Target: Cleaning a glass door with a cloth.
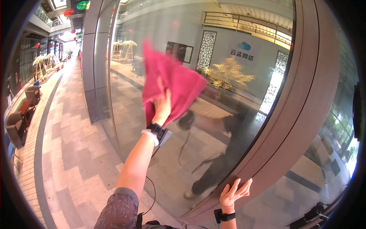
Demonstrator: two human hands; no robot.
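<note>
L hand (163, 106) raised, arm extended up from 6 o'clock, fingers gripping a red cloth (171, 86) and pressing it flat to the glass pane (160, 160). Cloth sits just above frame centre, spreads toward 12 and 2 o'clock from the hand, edges blurred. Black band w/ small device on L wrist (158, 133), thin cable hanging below it. R hand (233, 192) at approx 5 o'clock, fingers spread, palm resting flat on the brown curved frame (305, 114) beside the glass, holding nothing. Black strap on R wrist. Glass reflects the person's legs. Tiled walkway (65, 152) at 8 o'clock; chairs (17, 126) at 9.
</note>
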